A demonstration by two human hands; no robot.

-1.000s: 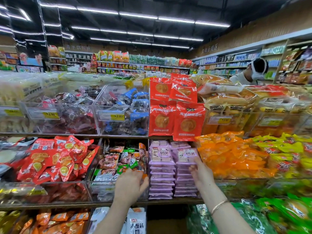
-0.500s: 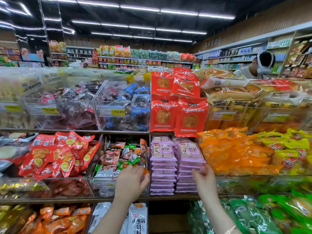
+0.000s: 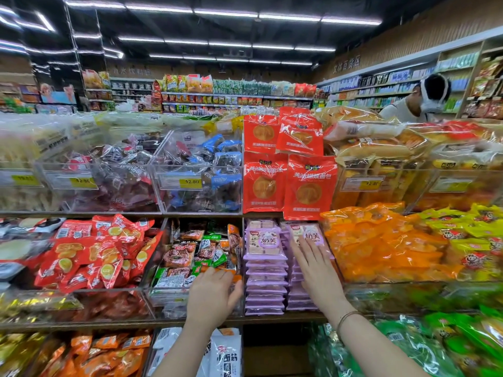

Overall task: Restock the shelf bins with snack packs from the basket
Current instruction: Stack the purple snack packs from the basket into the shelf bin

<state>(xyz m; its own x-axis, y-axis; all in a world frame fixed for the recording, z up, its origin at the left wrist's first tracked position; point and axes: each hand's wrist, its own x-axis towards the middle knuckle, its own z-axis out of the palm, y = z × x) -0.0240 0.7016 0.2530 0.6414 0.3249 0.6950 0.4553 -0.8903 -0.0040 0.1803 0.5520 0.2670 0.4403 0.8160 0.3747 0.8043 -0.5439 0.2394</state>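
Two stacks of flat purple snack packs [image 3: 265, 270] stand on the middle shelf. My right hand [image 3: 315, 270] lies with straight fingers on the top pack of the right stack [image 3: 313, 234]. My left hand [image 3: 212, 295] reaches to the front right corner of the clear bin of mixed small packs [image 3: 190, 257], its fingers lightly bent over an orange pack edge; whether it holds a pack I cannot tell. No basket is in view.
Red bread packs [image 3: 288, 180] hang above the purple stacks. A bin of red packs [image 3: 95, 254] sits to the left, orange packs [image 3: 381, 246] to the right. Clear bins with price tags line the upper shelf. A person [image 3: 419, 100] stands behind the shelving at the far right.
My right hand has risen from the side of the right purple stack onto its top pack, fingers straightened. My left hand has stayed at the mixed-pack bin corner.
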